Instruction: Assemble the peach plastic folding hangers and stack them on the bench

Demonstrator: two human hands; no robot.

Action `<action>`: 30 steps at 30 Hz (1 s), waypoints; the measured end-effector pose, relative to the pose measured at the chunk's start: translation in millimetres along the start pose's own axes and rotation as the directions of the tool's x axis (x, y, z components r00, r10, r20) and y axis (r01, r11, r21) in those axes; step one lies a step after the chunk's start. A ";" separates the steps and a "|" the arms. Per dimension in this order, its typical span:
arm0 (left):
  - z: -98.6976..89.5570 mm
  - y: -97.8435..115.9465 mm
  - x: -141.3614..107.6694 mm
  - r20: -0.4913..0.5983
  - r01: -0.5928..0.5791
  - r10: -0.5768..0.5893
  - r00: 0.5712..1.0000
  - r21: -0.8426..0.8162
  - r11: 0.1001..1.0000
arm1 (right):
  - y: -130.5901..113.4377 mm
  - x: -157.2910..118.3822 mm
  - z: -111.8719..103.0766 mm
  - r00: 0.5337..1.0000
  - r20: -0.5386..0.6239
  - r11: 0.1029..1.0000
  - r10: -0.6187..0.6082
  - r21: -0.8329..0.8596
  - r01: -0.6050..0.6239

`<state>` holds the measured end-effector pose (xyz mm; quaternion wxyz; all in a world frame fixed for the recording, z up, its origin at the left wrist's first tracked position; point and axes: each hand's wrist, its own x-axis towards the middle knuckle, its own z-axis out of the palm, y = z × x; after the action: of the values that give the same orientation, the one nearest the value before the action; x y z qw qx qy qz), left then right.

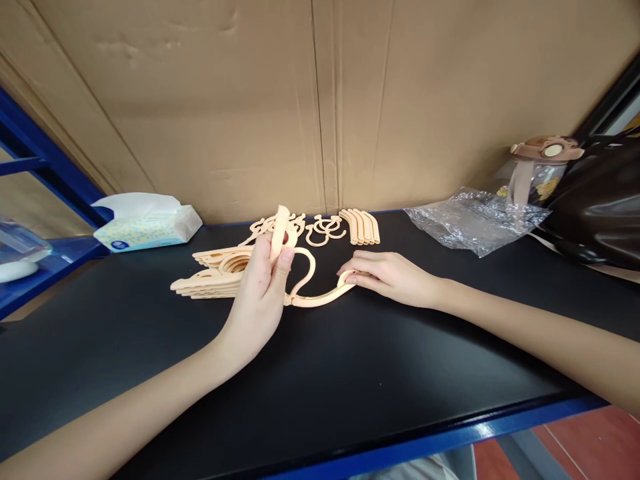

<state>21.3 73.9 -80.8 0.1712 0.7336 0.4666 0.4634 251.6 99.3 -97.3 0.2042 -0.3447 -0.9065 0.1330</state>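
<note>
Bright, even light is cast over the frame, with glare reflected along the blue table edge [450, 437] at lower right. Straight lines are bent by wide-angle distortion; slight softness is seen overall.

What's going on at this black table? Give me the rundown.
A person is handling cream plastic hanger parts with both hands. The left hand grips an upright strip; the right hand pinches the end of a curved piece with a hook by it. Whether strip and piece are joined is hidden. A stack of hangers lies to the left; loose hooks and short curved bars lie behind.
</note>
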 end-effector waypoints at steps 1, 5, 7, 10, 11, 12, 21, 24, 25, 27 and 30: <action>0.3 0.1 0.1 0.019 -0.003 0.003 1.000 0.012 1.000 | -0.3 -0.1 0.2 1.000 -0.001 1.000 0.004 -0.004 -0.004; 1.6 0.5 0.3 0.136 -0.007 0.004 0.991 0.022 1.000 | -2.5 0.4 1.2 0.999 -0.022 0.999 0.030 -0.017 -0.031; 2.7 -0.1 0.1 0.215 0.004 -0.011 0.977 0.034 0.999 | -3.6 0.7 1.3 0.998 -0.038 0.998 0.058 -0.007 -0.058; 5.3 -3.7 -0.3 0.333 0.016 -0.042 0.942 0.082 0.997 | -4.3 0.8 1.3 0.996 -0.032 0.997 0.080 0.011 -0.079; 6.2 -5.6 -0.5 0.356 0.018 -0.055 0.933 0.108 0.994 | -4.3 0.7 1.4 0.996 -0.029 0.997 0.080 0.012 -0.080; 7.2 -7.7 -0.6 0.371 0.013 -0.063 0.927 0.136 0.991 | -4.2 0.6 1.5 0.996 -0.025 0.997 0.081 0.011 -0.081; 7.1 -11.2 -1.3 0.402 -0.137 -0.021 0.916 0.360 0.923 | -3.7 -0.6 0.9 0.997 -0.015 0.997 0.069 -0.037 -0.070; 5.6 -9.0 -2.3 0.414 -0.171 -0.005 0.910 0.387 0.906 | -5.2 -1.7 1.4 0.998 -0.020 0.996 0.054 -0.075 -0.055; 5.3 -8.5 -2.6 0.413 -0.174 -0.002 0.911 0.389 0.905 | -5.6 -2.0 2.0 0.998 -0.028 0.994 0.052 -0.092 -0.055; 5.0 -7.6 -2.8 0.411 -0.170 -0.008 0.911 0.395 0.903 | -6.0 -2.5 3.3 0.997 -0.047 0.992 0.053 -0.113 -0.058; 4.8 -5.9 -2.4 0.402 -0.152 -0.027 0.915 0.406 0.901 | -4.9 -2.6 4.5 0.996 -0.074 0.993 0.045 -0.102 -0.053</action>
<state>21.9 75.7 -88.5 0.0812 0.8467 0.4880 0.1959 248.5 93.5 -100.1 0.2149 -0.3815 -0.8956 0.0785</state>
